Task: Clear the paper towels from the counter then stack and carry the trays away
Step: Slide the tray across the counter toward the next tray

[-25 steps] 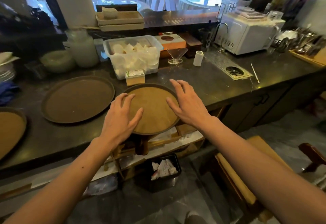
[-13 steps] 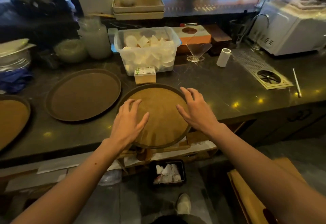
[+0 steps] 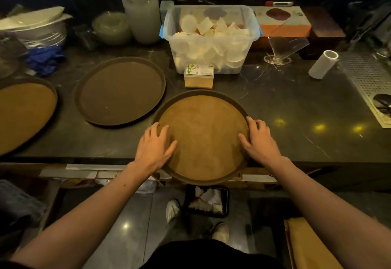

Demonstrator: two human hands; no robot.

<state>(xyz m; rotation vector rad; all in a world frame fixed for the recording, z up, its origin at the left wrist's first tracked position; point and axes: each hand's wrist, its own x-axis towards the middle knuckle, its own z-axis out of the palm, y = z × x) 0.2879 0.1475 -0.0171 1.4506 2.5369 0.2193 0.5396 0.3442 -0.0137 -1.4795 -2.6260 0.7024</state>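
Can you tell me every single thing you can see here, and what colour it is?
Round trays: 3, brown, on the dark counter; nearest one overhangs its edge.
Clear bin: 1, holding white cups, behind the near tray.
Small box: 1, tan, before the bin.
Roll: 1, white, lying right.
Glass funnel: 1, clear, right of the bin.
Blue cloth: 1, far left.
Black bin: 1, on the floor, white paper inside.
Left hand: resting on the near tray's left side.
Right hand: on its right rim.
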